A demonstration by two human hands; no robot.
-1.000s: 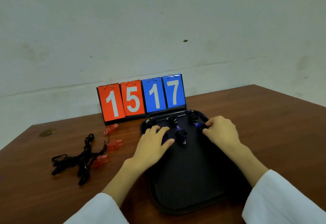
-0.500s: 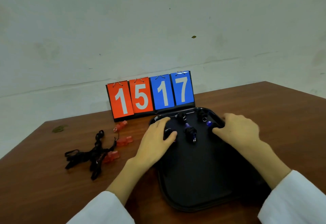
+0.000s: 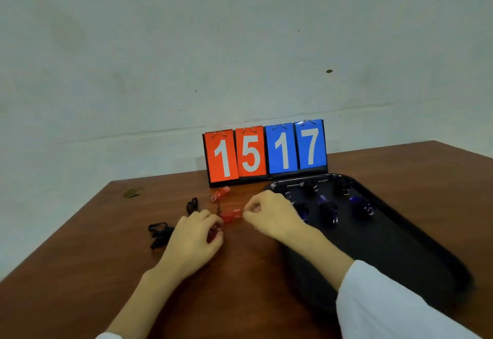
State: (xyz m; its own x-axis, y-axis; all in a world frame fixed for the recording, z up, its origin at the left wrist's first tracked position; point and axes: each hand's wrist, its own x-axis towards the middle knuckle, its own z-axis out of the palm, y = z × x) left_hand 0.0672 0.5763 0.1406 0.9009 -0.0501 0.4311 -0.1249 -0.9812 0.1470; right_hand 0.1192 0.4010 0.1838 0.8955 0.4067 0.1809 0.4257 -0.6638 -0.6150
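Three small red whistles lie on the brown table left of a black tray. My left hand curls round one red whistle, mostly hidden by its fingers. My right hand pinches the right end of a second red whistle. A third red whistle lies apart, nearer the scoreboard. Several blue and black whistles with metal rings sit at the far end of the tray.
A flip scoreboard reading 15 and 17 stands at the table's back edge. Tangled black lanyards lie left of my left hand. A dry leaf sits near the far left corner. A pale wall rises behind.
Both hands have left the tray and moved left to the red whistles, each now closing on one. The view has swung left, so the tray lies at the right.
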